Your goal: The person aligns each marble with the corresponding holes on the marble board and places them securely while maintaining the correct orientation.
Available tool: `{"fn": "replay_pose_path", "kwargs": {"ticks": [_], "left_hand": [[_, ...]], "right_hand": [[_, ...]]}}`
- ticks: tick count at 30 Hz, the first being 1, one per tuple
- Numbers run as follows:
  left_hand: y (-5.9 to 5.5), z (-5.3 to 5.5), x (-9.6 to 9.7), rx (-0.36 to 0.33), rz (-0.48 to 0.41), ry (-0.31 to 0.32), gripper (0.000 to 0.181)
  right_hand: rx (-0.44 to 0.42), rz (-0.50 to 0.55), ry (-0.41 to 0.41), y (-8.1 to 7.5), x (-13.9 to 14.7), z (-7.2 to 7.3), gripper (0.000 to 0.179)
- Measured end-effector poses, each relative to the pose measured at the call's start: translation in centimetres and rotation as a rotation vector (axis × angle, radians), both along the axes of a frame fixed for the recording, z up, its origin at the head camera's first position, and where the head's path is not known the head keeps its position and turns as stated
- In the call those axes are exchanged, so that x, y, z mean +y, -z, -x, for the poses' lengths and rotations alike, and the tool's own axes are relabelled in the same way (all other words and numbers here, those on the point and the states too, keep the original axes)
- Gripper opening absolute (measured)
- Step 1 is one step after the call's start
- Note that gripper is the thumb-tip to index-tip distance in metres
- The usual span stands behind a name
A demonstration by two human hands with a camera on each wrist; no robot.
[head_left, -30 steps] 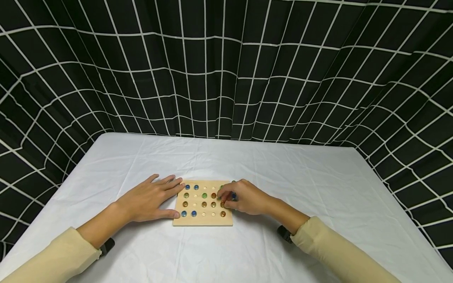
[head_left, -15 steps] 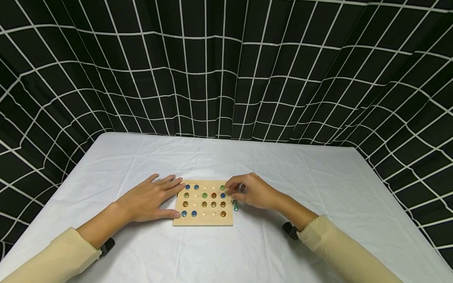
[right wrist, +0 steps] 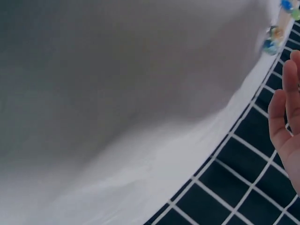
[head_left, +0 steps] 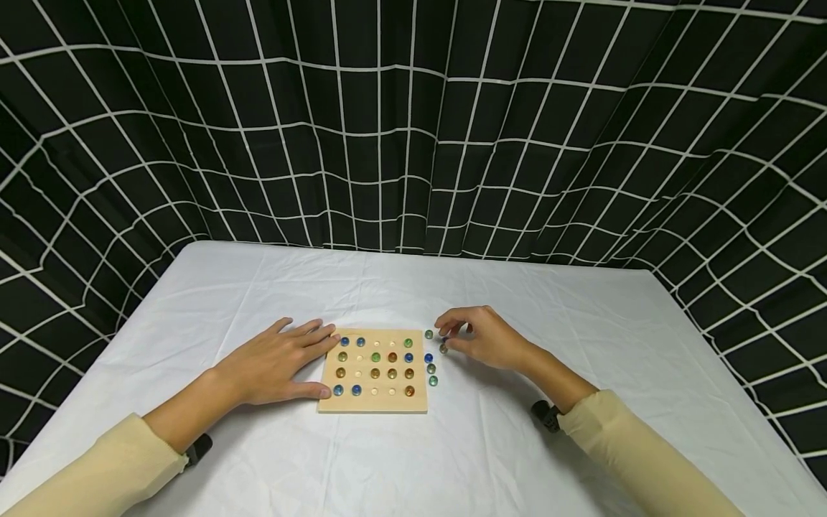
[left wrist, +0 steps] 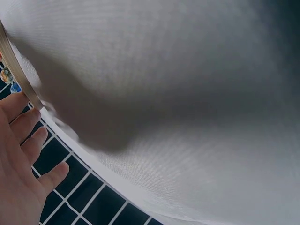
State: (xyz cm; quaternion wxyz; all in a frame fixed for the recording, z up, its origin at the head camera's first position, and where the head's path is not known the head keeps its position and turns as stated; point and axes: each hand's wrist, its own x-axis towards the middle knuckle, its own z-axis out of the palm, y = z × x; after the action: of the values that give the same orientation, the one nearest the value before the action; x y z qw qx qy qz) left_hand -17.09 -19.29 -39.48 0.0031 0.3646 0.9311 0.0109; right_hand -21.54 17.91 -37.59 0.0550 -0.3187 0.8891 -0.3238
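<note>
A light wooden board (head_left: pixel 371 406) with rows of shallow holes lies on the white cloth, many holes holding blue, green and amber marbles. My left hand (head_left: pixel 278 362) rests flat at its left side, fingers spread, fingertips and thumb on its edge. Right of the board, my right hand (head_left: pixel 487 339) reaches down with curved thumb and fingers right at a dark blue marble (head_left: pixel 446 339); I cannot tell whether they pinch it. Just below lies a brownish marble (head_left: pixel 443 349). In the right wrist view the right fingers (right wrist: pixel 290 82) extend past blurred marbles (right wrist: pixel 271 46).
Along the board's right edge lie loose marbles: a green one (head_left: pixel 429 334), a blue one (head_left: pixel 428 357) and two greenish ones, the lower (head_left: pixel 433 381) nearest me. A black curtain (head_left: pixel 413 129) with a white grid hangs behind the white-covered table (head_left: pixel 549 301).
My right hand has moved from the board's right columns to the loose marbles beside it, uncovering an amber and a blue marble in the board. My left hand stays in place.
</note>
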Motion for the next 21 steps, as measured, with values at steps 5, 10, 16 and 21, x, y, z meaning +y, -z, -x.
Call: {"fn": "replay_pose_path", "kwargs": {"ticks": [5,10,16,21], "left_hand": [[0.1,0.0,0.0,0.001,0.003,0.001,0.09],[0.1,0.1,0.0,-0.005,0.003,0.001,0.091],[0.0,0.1,0.0,0.004,0.009,0.008,0.091],[-0.1,0.1,0.0,-0.004,0.004,0.007,0.091]], "right_hand": [[-0.004,-0.015,0.024,0.4,0.6,0.5,0.026],[-0.013,-0.052,0.017,0.5,0.6,0.9,0.026],[-0.014,-0.073,0.003,0.4,0.0,1.3,0.027],[-0.041,-0.079,0.0,0.6,-0.1,1.4,0.028]]}}
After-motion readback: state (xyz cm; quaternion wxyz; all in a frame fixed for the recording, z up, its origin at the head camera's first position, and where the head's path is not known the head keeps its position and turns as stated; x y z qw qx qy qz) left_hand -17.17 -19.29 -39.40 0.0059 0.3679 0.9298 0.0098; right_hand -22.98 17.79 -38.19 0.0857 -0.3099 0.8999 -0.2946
